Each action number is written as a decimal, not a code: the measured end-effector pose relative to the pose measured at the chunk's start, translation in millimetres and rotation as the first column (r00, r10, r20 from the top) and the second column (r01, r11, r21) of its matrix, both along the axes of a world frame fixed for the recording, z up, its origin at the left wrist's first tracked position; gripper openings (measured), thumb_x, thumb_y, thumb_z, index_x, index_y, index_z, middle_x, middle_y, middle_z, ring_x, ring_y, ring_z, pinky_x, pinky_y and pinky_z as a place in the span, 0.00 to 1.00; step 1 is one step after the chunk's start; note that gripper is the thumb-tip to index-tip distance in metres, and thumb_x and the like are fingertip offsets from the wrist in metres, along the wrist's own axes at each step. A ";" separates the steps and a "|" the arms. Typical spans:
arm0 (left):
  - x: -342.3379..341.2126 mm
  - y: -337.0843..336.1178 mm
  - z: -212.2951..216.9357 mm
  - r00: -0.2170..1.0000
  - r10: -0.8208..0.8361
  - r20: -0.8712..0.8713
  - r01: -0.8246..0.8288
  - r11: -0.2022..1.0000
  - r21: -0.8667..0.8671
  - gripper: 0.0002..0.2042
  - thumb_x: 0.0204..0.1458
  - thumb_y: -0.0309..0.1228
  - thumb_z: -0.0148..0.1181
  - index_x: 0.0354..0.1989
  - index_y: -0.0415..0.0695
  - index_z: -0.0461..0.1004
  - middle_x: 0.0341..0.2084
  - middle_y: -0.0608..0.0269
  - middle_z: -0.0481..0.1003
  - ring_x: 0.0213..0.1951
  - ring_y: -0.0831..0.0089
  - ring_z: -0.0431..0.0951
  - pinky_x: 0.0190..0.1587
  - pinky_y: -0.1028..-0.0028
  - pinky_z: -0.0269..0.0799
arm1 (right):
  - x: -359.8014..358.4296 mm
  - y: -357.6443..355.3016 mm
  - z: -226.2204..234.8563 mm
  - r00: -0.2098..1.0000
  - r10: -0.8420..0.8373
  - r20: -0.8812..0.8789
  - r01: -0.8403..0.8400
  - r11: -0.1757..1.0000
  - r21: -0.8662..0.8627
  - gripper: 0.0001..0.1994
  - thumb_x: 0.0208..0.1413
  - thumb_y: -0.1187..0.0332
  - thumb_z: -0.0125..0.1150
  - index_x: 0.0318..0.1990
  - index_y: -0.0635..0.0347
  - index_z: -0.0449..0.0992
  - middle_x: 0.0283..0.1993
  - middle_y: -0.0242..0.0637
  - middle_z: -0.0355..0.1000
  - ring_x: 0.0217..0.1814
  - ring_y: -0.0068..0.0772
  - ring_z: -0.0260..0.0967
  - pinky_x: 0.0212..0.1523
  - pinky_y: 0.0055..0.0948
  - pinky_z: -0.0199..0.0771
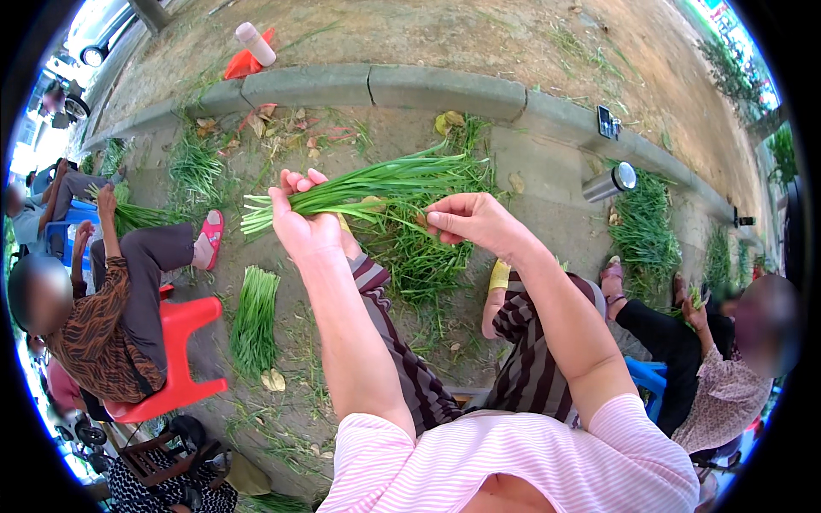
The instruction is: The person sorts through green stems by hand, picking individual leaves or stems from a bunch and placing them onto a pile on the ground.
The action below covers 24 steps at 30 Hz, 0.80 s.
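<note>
My left hand (304, 218) is closed around a bunch of green chives (376, 185), held nearly level with the pale stem ends sticking out to the left and the leaves reaching right. Close to the leaves, my right hand (479, 224) pinches thumb against forefinger on what looks like a thin chive leaf; its tip is hard to make out. Below both hands, a loose heap of chives (419, 256) lies on the ground between my feet. A neat bundle of chives (255, 321) rests on the ground to the left.
A concrete curb (445, 90) crosses the far side, with a phone (608, 123) on it. A steel tumbler (609, 182) stands at right beside more chives (646, 227). Beyond the curb is a pink bottle (255, 44). People sit on both sides, one on a red stool (184, 359).
</note>
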<state>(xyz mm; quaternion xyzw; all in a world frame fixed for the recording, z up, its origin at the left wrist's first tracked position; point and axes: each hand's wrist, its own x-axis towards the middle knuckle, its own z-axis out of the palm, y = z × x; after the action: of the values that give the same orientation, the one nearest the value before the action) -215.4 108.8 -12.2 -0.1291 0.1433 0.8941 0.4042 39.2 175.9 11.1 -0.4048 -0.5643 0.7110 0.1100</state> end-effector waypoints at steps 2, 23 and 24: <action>-0.4 -1.0 -0.5 1.000 -0.007 -0.013 0.007 1.000 -0.002 0.18 0.67 0.39 0.41 0.39 0.36 0.71 0.25 0.60 0.72 0.26 0.69 0.71 0.44 0.64 0.75 | 1.5 1.6 -0.1 1.000 -0.001 -0.018 0.001 1.000 0.006 0.14 0.59 0.61 0.63 0.45 0.62 0.79 0.35 0.28 0.77 0.32 0.14 0.68 0.35 0.18 0.71; 40.5 11.6 30.6 0.818 -0.308 -0.487 0.012 0.854 -0.520 0.15 0.61 0.39 0.56 0.44 0.37 0.72 0.27 0.62 0.75 0.24 0.79 0.70 0.32 0.73 0.74 | 19.2 17.9 -3.0 0.932 -0.281 -0.229 0.284 0.959 -0.021 0.11 0.62 0.61 0.59 0.46 0.55 0.78 0.40 0.26 0.77 0.36 0.12 0.71 0.35 0.15 0.72; 40.8 12.1 28.3 0.792 -0.348 -0.502 0.027 0.841 -0.541 0.15 0.61 0.39 0.56 0.44 0.37 0.73 0.27 0.62 0.75 0.24 0.78 0.70 0.32 0.73 0.75 | 19.3 17.9 -1.9 0.912 -0.317 -0.261 0.310 0.948 -0.068 0.10 0.62 0.62 0.58 0.47 0.55 0.77 0.41 0.27 0.77 0.38 0.13 0.72 0.35 0.16 0.72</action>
<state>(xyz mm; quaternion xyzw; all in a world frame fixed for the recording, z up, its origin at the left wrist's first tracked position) -174.6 120.9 16.2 0.0648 0.5020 0.7732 0.3820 58.5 193.9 9.2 -0.3912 -0.4628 0.7395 0.2930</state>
